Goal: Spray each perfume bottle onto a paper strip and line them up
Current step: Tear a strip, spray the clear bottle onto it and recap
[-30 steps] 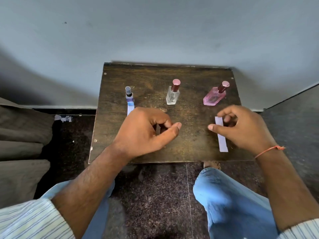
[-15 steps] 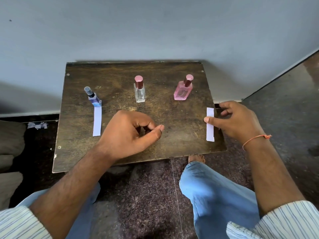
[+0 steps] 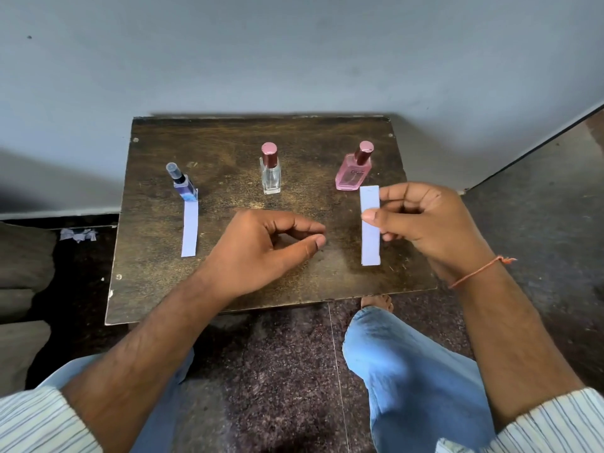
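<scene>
Three perfume bottles stand in a row on the dark wooden table (image 3: pixel 228 142): a blue one with a clear cap (image 3: pixel 184 188) on the left, a clear one with a maroon cap (image 3: pixel 271 178) in the middle, and a pink one (image 3: pixel 353 176) on the right. A pale paper strip (image 3: pixel 190 230) lies flat in front of the blue bottle. My right hand (image 3: pixel 421 223) pinches a second strip (image 3: pixel 370 246) between thumb and fingers, its far end just in front of the pink bottle. In front of the clear bottle my left hand (image 3: pixel 261 250) rests with fingers curled, and nothing shows in it.
The table stands against a grey wall (image 3: pixel 294 60). Torn paper scraps (image 3: pixel 78 234) lie on the dark floor to the left. My knees in blue jeans (image 3: pixel 392 354) and a bare foot (image 3: pixel 376 302) are below the table's near edge.
My right hand has carried its strip from the table's right edge inward to just in front of the pink bottle. My left hand has stayed in place, still curled.
</scene>
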The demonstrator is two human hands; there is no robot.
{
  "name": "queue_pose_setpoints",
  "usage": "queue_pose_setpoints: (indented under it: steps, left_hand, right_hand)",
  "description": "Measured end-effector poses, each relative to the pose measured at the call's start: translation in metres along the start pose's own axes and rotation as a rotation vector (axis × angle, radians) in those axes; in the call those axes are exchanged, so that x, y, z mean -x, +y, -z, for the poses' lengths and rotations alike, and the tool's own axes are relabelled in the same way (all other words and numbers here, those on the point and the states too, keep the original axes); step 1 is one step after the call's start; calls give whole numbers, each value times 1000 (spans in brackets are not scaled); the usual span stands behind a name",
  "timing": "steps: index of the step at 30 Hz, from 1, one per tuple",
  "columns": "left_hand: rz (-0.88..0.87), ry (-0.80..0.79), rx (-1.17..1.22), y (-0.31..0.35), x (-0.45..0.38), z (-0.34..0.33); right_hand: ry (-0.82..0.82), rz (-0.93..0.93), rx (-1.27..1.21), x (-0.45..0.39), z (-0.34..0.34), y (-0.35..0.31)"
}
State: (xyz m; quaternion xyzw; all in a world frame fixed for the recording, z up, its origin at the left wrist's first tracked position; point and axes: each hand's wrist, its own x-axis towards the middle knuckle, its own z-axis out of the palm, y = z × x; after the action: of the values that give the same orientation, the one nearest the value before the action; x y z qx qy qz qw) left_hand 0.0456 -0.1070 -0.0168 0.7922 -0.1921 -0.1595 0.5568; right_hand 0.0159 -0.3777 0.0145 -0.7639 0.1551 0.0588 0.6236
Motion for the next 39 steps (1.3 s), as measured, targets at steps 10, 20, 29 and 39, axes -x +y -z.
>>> queue_pose_setpoints:
  steps: [10, 20, 29, 39]
  left_hand:
    - [159, -247, 177, 2, 0, 11]
    - [256, -134, 215, -4, 4, 23]
    - [244, -48, 175, -8, 11, 29]
    - [162, 55, -24, -15, 17, 52]
  right_hand:
    - [-163, -40, -141, 2, -49, -5]
    - [-199, -36, -98, 1, -68, -6]
    - [-264, -6, -100, 1, -80, -8]
    - [-260, -74, -168, 2, -82, -15]
